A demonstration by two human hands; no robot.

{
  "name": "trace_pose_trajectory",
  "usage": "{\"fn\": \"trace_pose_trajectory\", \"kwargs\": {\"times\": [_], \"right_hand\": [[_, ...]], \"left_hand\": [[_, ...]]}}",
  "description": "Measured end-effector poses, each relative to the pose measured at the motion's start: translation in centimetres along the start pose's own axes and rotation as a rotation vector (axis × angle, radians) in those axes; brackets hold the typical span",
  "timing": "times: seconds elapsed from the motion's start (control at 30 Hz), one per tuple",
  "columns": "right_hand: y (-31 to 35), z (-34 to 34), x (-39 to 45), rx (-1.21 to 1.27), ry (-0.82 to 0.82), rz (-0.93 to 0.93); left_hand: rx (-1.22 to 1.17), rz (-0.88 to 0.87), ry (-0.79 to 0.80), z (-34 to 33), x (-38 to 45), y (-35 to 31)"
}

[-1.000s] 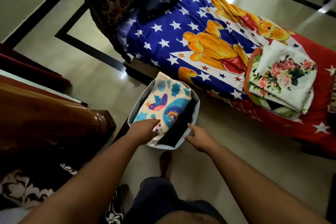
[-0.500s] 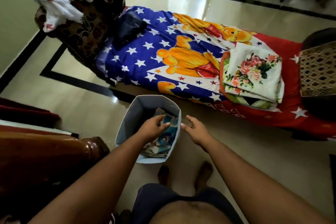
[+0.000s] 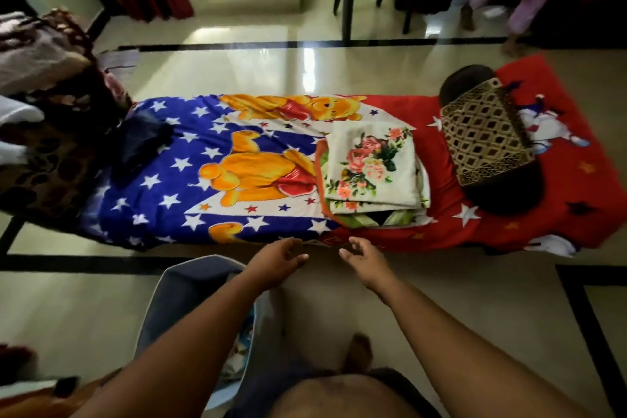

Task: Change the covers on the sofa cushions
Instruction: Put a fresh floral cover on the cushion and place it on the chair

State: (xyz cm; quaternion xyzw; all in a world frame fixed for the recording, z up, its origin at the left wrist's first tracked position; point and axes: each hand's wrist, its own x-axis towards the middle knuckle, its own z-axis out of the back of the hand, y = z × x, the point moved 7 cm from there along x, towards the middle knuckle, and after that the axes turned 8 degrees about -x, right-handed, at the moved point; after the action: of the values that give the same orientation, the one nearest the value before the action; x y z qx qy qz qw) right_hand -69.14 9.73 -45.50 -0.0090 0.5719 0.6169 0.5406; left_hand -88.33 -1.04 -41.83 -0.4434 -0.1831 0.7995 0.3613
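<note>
Both hands empty. Left hand [image 3: 276, 260] and right hand [image 3: 364, 261] are out in front of me with fingers loosely spread, holding nothing, hanging over the floor just short of the near edge of the mattress [image 3: 237, 220].

Bin [image 3: 185, 288] is near-left, under my left forearm. Some printed fabric shows inside it; looks like a cover that's been put in there, can't tell more, my arm hides most of it.

Folded floral covers [image 3: 371, 166] are stacked on the mattress, just far-right of my hands. Reads as the fresh set, not yet unfolded.

Cushion [image 3: 485, 136] with the diamond pattern lies right of the stack, on the red part of the sheet, touching a dark one behind it. Can't tell whether that pattern is the old or the new cover.

Far left: a pile of brown patterned cushions [image 3: 51, 159] with some white cloth on it, off the mattress end.

Status guess: early to middle. At least one cover in the bin, fresh stack untouched, nothing being fitted right now. Left to do: pick a cover off the stack, pull it over a cushion, close it, repeat for the rest.
</note>
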Motion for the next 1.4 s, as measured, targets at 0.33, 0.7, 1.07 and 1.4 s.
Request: {"fn": "trace_pose_trajectory", "kwargs": {"times": [0.33, 0.7, 1.07, 1.4], "right_hand": [[-3.7, 12.0, 6.5, 0.133, -0.151, -0.088], [-3.2, 16.6, 20.6, 0.128, -0.19, -0.272], [-3.2, 14.3, 35.3, -0.011, -0.085, -0.41], [-3.3, 12.1, 36.8, -0.124, -0.036, -0.36]], "left_hand": [[0.202, -0.063, 0.128, -3.6, 11.1, -9.5], [0.213, 0.062, 0.276, -2.9, 32.6, -7.7], [-0.23, 0.366, 0.329, -9.4, 52.3, 2.8], [-0.119, 0.296, 0.22, -8.2, 50.9, -3.3]]}}
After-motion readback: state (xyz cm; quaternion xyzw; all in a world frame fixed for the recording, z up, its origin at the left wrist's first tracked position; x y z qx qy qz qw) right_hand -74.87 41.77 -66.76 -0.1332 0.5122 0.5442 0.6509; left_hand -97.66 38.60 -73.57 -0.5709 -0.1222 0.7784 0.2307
